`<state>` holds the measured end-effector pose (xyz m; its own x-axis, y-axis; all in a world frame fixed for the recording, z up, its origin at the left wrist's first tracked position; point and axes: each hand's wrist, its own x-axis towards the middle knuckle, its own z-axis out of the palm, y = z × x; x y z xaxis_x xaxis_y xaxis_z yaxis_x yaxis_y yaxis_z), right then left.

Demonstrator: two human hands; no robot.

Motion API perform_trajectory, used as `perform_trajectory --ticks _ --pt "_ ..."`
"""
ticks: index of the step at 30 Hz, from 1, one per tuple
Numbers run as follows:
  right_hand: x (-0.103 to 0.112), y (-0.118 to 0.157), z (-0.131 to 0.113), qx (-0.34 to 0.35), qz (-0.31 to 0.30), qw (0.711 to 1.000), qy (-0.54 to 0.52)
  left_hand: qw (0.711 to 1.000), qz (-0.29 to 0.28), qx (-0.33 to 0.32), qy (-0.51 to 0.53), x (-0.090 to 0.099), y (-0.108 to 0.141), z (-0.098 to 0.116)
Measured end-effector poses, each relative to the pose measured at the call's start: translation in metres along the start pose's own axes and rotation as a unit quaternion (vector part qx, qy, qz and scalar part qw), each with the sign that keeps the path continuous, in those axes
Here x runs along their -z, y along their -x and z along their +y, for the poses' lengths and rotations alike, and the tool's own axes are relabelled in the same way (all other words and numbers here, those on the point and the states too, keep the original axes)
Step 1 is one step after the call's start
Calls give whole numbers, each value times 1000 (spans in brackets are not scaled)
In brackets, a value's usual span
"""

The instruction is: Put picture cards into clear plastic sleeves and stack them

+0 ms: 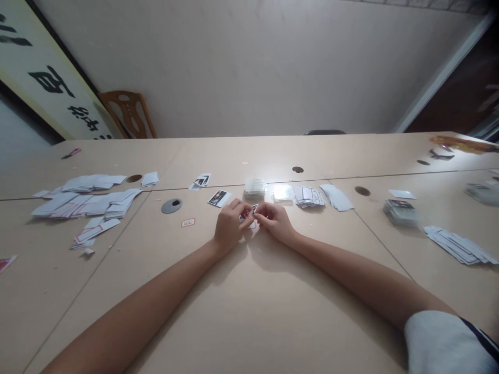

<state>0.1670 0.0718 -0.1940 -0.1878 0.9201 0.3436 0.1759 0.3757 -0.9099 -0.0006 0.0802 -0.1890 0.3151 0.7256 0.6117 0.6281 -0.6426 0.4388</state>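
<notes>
My left hand (231,226) and my right hand (275,222) meet over the middle of the table, fingers pinched together. Between them is a small printed card (254,208), mostly hidden by the fingers; both hands appear to grip it. Just beyond them stands a stack of clear plastic pieces (254,187), with a second clear stack (283,194) to its right. A photo card (219,198) lies left of my left hand, and a small red-bordered label (187,222) sits farther left. White slips with dark borders (310,196) are piled beyond my right hand.
Blank white slips (337,197) fan out at right, with another clear stack (401,212) and more bordered slips (458,244) beyond. Many white papers (86,202) cover the left side. A grey cable-hole cover (172,206) and pink-handled scissors (71,154) are also on the table.
</notes>
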Motion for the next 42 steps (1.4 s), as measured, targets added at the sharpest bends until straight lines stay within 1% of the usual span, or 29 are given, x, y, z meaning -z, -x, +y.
perform_trajectory --ticks 5,12,15,18,22,25,29,32,36,38,42 --pt "0 -2 2 -14 28 999 12 1000 13 24 3 -2 -1 -2" --pt "1 -3 5 -39 38 998 -38 998 49 33 20 1 -2 0" --pt "0 -3 6 -41 33 997 -49 998 35 35 24 1 -2 0" --pt "0 -2 5 -27 19 998 -52 999 19 35 17 0 -2 -1" --pt "-1 -1 3 -23 6 998 -52 999 24 32 12 0 -2 -3" --pt "-1 -1 2 -41 17 998 -40 999 25 34 0 0 -2 -2" --pt "0 0 0 -59 31 997 -26 998 27 53 -16 0 -3 -3" --pt "0 -1 0 -62 41 997 -25 997 34 68 -27 -1 -4 -4" --pt "0 -2 1 -62 42 997 -32 996 24 73 -41 -1 -4 -4" --pt "0 -2 2 -63 40 997 -32 996 27 76 -35 -1 -4 -5" --pt "0 -2 2 -64 36 997 -28 995 42 93 18 -3 -3 -7"
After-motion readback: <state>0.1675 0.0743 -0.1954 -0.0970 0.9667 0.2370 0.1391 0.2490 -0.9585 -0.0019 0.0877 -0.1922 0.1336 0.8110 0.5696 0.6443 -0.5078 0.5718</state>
